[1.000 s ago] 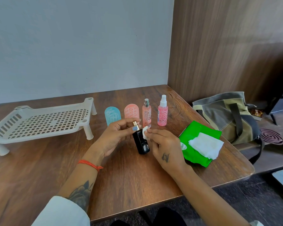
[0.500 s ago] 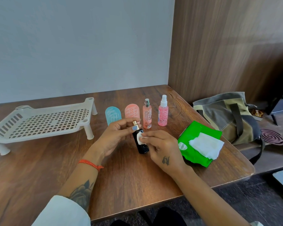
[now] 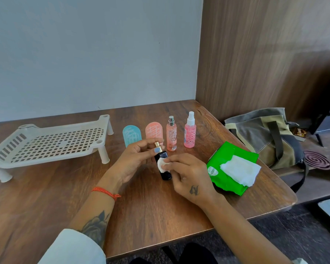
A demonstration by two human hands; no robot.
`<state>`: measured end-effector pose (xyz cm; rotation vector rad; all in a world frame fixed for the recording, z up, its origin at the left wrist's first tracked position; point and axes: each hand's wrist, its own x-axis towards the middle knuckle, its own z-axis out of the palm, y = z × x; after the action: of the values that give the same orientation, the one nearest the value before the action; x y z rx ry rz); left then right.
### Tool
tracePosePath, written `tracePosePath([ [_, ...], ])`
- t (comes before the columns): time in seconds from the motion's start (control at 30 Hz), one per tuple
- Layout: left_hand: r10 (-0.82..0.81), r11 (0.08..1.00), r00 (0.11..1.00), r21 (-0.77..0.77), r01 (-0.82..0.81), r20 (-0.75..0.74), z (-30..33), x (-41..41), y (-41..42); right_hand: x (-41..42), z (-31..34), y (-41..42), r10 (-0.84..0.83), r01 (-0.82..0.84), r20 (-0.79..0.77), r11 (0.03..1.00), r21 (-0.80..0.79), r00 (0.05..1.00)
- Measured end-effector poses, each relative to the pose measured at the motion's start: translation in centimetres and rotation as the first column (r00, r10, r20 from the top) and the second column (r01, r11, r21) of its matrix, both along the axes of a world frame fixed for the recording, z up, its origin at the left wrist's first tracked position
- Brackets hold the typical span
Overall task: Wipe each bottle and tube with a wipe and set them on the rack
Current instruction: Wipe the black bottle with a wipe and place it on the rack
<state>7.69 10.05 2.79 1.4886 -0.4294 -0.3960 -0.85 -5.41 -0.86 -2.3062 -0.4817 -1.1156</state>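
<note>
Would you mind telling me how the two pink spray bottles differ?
The left pink bottle has a silver spray top and a white pattern on its front; the right pink bottle has a white spray top and looks a deeper pink. Both stand upright on the table, unheld.

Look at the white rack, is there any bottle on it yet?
No, the white rack holds nothing; the black bottle is in the left hand, the others stand on the table.

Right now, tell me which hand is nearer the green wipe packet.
Right. The right hand sits just left of the green wipe packet; the left hand is farther left, beyond the black bottle.
</note>
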Motion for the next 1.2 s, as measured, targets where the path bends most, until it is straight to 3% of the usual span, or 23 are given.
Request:
tracePosePath([
  [0.47, -0.001, 0.999, 1.0, -0.038, 0.001, -0.012, 0.02, 0.06, -0.09, 0.28, 0.22, -0.31, -0.177, 0.181, -0.056, 0.98, 0.084, 0.983],
  [0.6, 0.007, 1.0, 1.0, -0.026, -0.007, 0.001, 0.03, 0.07, -0.01, -0.16, 0.49, 0.18, -0.064, 0.064, -0.007, 0.997, 0.03, 0.998],
  [0.77, -0.01, 1.0, 1.0, -0.004, 0.01, 0.005, 0.12, 0.02, 0.12, -0.21, 0.41, 0.14, -0.007, 0.003, -0.09, 0.999, -0.037, 0.996],
  [1.0, -0.006, 1.0, 1.0, -0.001, 0.006, -0.021, 0.23, -0.03, 0.07, 0.0, 0.18, -0.19, -0.096, 0.086, -0.16, 0.994, -0.065, 0.982],
  [1.1, 0.006, 1.0, 1.0, 0.0, -0.006, -0.03, 0.23, 0.04, 0.04, -0.01, 0.32, -0.23, -0.157, 0.144, -0.13, 0.984, -0.1, 0.979],
  [1.2, 0.002, 1.0, 1.0, -0.002, -0.003, -0.011, 0.19, 0.02, 0.02, 0.07, 0.38, -0.21, -0.19, 0.189, -0.085, 0.982, -0.026, 0.978],
])
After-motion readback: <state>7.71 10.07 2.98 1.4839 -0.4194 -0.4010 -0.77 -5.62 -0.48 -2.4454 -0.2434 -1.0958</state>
